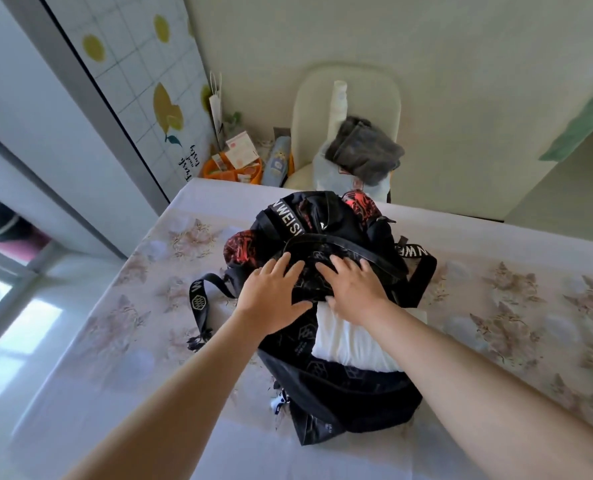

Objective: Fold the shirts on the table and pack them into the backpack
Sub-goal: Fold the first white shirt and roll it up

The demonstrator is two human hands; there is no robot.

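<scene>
Left hand (pixel 271 299) flat on the top flap of the black backpack (pixel 343 393), fingers spread wide, gripping nothing. Right hand (pixel 354 289) just beside it on the same flap, fingers spread too, thumb down at the flap's edge by the white shirt (pixel 347 341). Both hands close together, not touching. Backpack lying in the middle of the table (pixel 115 341), mouth open toward the person. White shirt sitting inside the open mouth, part of it hidden under the flap and the right wrist. Red and black pattern at the far end of the backpack. Black strap (pixel 201 299) with white marks trailing off to the left on the flowery table cover. Behind the table, a cream chair (pixel 309 109) with a grey cloth (pixel 364 150) on it. Orange basket (pixel 232 173) near the chair, by the wall.
</scene>
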